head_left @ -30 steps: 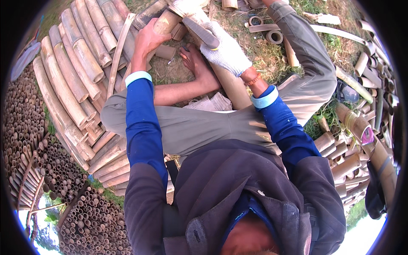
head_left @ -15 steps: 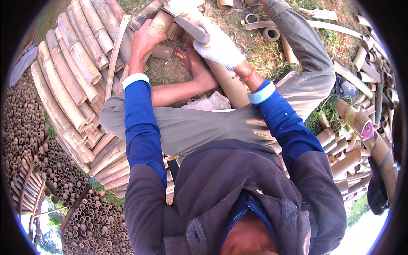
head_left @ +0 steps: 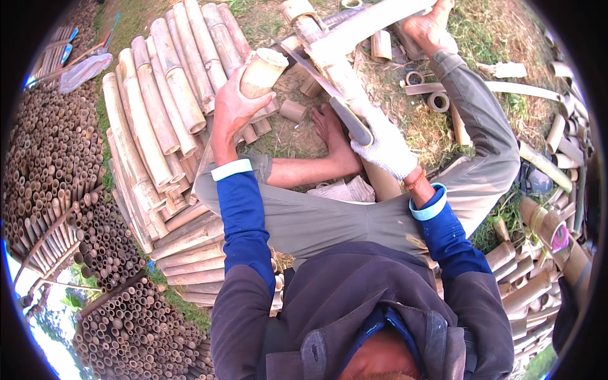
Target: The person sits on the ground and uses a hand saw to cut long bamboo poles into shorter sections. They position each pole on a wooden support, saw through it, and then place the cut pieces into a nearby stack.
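Observation:
My bare left hand (head_left: pixel 235 107) is closed around a short bamboo tube (head_left: pixel 261 75), tilted with its cut end up. In my white-gloved right hand (head_left: pixel 387 144) is a hand saw (head_left: pixel 342 111), gripped by its grey handle. Its long narrow blade points up and left, away from me; its teeth are too small to make out. Just beyond the blade lies a pale bamboo pole (head_left: pixel 339 69), crossed by a wide light strip (head_left: pixel 377 26). My bare feet rest on the ground, one by a short bamboo offcut (head_left: pixel 293 111), the other at the strip's far right end.
Stacked bamboo lengths (head_left: pixel 168 88) lie to the left. Beyond them are large piles of bamboo tubes (head_left: pixel 50 133). Bamboo rings (head_left: pixel 438 101) and a curved strip (head_left: pixel 522 88) lie on grass at right, near more bamboo pieces (head_left: pixel 529 288).
My left hand has lifted the short bamboo tube clear of the work spot. My right hand has drawn back toward me and rightward with the saw. The whole view has shifted.

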Demonstrator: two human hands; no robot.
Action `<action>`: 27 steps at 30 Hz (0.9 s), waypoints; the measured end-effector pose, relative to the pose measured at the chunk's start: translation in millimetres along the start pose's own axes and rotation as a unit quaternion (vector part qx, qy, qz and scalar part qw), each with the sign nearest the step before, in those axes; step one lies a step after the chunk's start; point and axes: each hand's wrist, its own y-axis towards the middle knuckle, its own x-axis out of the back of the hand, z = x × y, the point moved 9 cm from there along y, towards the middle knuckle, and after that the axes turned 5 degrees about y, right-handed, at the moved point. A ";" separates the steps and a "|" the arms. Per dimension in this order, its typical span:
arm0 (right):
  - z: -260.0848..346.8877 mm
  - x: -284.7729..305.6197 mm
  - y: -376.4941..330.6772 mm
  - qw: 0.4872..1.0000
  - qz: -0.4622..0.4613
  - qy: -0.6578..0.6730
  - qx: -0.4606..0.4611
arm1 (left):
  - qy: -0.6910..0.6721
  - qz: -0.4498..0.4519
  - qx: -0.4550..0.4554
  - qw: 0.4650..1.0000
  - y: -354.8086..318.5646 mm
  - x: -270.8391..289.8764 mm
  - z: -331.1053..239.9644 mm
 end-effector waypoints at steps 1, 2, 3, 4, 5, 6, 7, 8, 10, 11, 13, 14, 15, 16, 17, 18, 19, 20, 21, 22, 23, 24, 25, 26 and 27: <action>15.0 -6.5 0.7 0.998 0.040 0.042 0.003 | -0.007 -0.018 0.006 1.000 -6.0 9.0 0.2; 15.4 -22.7 -4.1 0.996 0.087 -0.003 0.016 | -0.017 -0.033 0.007 0.999 -9.8 14.2 -4.5; 14.7 -39.8 -11.1 0.990 0.133 -0.049 0.026 | -0.029 -0.046 0.010 0.998 -14.4 18.9 -6.6; 13.6 -53.9 -19.3 0.984 0.161 -0.075 0.020 | -0.018 -0.063 0.012 0.998 -18.6 25.1 -3.7; 13.9 -66.6 -24.3 0.977 0.188 -0.101 0.015 | 0.001 -0.097 0.010 0.995 -22.8 35.2 -2.4; 7.6 -77.7 -29.5 0.977 0.192 -0.095 0.001 | 0.019 -0.127 0.006 0.992 -28.4 44.9 -3.9; 2.7 -87.9 -33.6 0.973 0.212 -0.089 0.011 | 0.037 -0.156 0.003 0.987 -34.4 55.1 -5.2; -4.7 -95.9 -36.9 0.969 0.231 -0.084 0.018 | 0.054 -0.168 0.022 0.984 -39.3 63.6 -9.7; -4.7 -98.4 -40.1 0.963 0.260 -0.055 0.038 | 0.079 -0.207 0.008 0.975 -51.9 80.5 -13.7; 0.7 -96.2 -37.1 0.966 0.251 -0.046 0.042 | 0.090 -0.227 0.003 0.970 -59.6 87.0 -14.7; 10.5 -93.6 -29.1 0.971 0.233 -0.028 0.048 | 0.067 -0.171 0.004 0.983 -64.1 76.6 -6.5; 26.0 -84.5 -18.6 0.979 0.183 -0.025 0.081 | 0.056 -0.139 0.006 0.989 -66.7 65.9 -1.5; 19.0 -80.3 -9.4 0.985 0.159 0.068 0.004 | 0.037 -0.106 0.000 0.994 -62.7 52.1 -5.4; 11.3 -80.3 -1.0 0.976 0.132 0.160 -0.073 | 0.023 -0.072 0.001 0.997 -63.0 39.9 -8.1; 2.8 -79.0 7.3 0.952 0.104 0.248 -0.147 | 0.003 -0.066 -0.015 0.998 -61.8 31.2 -8.7; 8.7 -68.8 27.4 0.955 0.113 0.217 -0.167 | -0.017 -0.058 -0.031 0.998 -63.1 19.9 -6.0; -15.5 -81.1 35.2 0.930 0.054 0.326 -0.162 | -0.035 -0.051 -0.046 0.997 -64.0 8.9 -3.3; -8.7 -79.3 48.0 0.917 0.059 0.356 -0.172 | -0.055 -0.043 -0.043 0.997 -64.0 -5.1 2.6; 5.3 -80.0 59.7 0.900 0.067 0.390 -0.182 | -0.048 -0.022 -0.039 0.998 -65.8 -12.0 0.9; 5.4 -86.5 70.6 0.901 0.077 0.391 -0.169 | -0.041 -0.001 -0.034 0.999 -66.5 -20.0 -1.4; 9.3 -98.9 81.1 0.900 0.088 0.397 -0.157 | -0.030 0.020 -0.027 0.999 -68.3 -25.4 -0.2; 13.2 -108.5 86.9 0.899 0.101 0.402 -0.144 | -0.034 0.035 -0.013 0.999 -68.9 -31.7 2.1; 11.0 -115.6 85.8 0.876 0.101 0.442 -0.166 | -0.032 0.031 -0.028 0.999 -70.6 -33.8 -0.6; 15.6 -123.5 83.6 0.850 0.108 0.479 -0.189 | -0.031 0.022 -0.036 0.999 -75.0 -36.6 3.2; 22.5 -131.0 82.1 0.823 0.121 0.514 -0.211 | -0.027 0.008 -0.040 0.999 -79.2 -36.3 5.2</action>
